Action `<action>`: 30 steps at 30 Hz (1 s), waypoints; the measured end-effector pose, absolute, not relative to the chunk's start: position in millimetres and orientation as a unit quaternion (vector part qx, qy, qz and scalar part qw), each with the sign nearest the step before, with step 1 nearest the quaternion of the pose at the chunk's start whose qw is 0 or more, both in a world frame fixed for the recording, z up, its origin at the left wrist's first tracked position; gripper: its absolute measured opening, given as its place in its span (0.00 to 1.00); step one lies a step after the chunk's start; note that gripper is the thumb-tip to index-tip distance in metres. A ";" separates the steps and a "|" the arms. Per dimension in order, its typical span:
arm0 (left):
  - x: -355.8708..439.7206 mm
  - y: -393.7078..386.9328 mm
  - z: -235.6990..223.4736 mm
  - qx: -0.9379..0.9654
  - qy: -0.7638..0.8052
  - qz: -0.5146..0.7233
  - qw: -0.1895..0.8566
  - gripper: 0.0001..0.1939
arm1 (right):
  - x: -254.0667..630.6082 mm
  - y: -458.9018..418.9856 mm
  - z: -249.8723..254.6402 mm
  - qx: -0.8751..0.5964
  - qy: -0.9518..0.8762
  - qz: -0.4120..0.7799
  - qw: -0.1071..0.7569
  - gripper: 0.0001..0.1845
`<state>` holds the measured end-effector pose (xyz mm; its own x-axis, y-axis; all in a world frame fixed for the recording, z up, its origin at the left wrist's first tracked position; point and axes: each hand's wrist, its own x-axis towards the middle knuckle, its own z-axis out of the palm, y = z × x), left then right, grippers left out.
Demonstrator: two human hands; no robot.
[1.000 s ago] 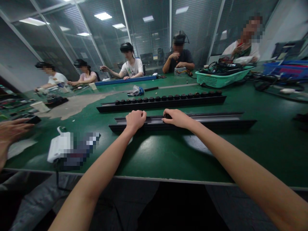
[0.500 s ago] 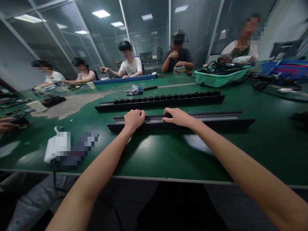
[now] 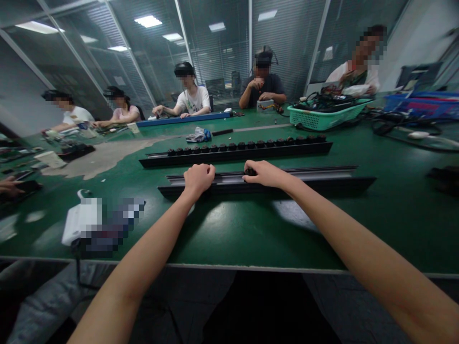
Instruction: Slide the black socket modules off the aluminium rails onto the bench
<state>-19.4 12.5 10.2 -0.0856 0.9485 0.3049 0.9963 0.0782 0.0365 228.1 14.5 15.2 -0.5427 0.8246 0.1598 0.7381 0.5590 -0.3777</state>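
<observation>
A long black channel rail [image 3: 322, 183] with a pale inner strip lies across the green table in front of me. My left hand [image 3: 199, 177] is closed over the rail left of its middle, the fingertips partly hidden. A little to the right, my right hand [image 3: 264, 174] pinches a small dark round part [image 3: 250, 171] at the rail's opening; the fingers cover much of it. Behind lies a second black rail [image 3: 236, 155], parallel to the first, with a row of several black round pieces [image 3: 251, 144] along its top.
Left of my arm are a white device [image 3: 77, 222] and a blurred-out flat item [image 3: 114, 229]. A crumpled grey-blue cloth [image 3: 198, 135] lies behind the rails. A green basket [image 3: 319, 119] of cables stands back right. Several people sit across the table; another person's hand [image 3: 10, 185] shows at left.
My hands keep nearly the same place and grip on the rail. The view shifts slightly. Across the table, the person in the white T-shirt has lowered an outstretched hand.
</observation>
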 end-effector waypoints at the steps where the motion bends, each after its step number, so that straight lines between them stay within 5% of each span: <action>1: -19.2 12.3 10.5 -0.668 -0.728 -0.117 0.100 0.29 | 228.6 14.4 15.3 -0.449 -0.869 0.135 0.159 0.13; 30: -19.3 12.6 9.9 -0.667 -0.728 -0.120 0.104 0.29 | 240.0 17.3 14.4 -0.458 -0.865 0.127 0.159 0.12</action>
